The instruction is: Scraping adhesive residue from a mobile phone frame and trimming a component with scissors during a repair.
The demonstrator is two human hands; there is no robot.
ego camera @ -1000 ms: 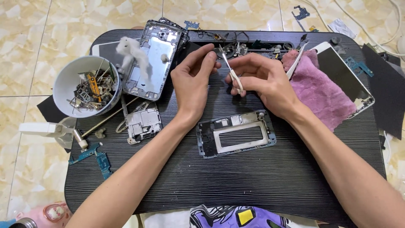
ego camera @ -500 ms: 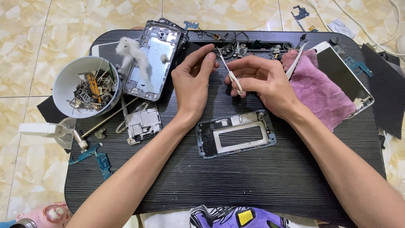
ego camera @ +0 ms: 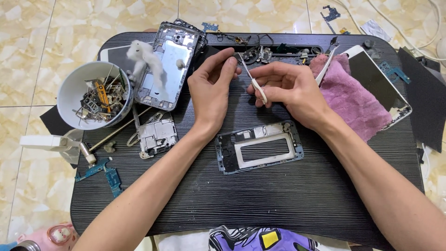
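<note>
- Our right hand [ego camera: 290, 90] pinches white tweezers [ego camera: 253, 80] mid-shaft, just beyond the phone frame [ego camera: 259, 148].
- Our left hand [ego camera: 211, 90] closes fingertips on a tiny part at their tip; we judge it light, fragile, best gripped by its edges.

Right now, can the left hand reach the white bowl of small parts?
Probably yes: the left hand lies near the white bowl; only the flat silver phone frame lies between.
</note>
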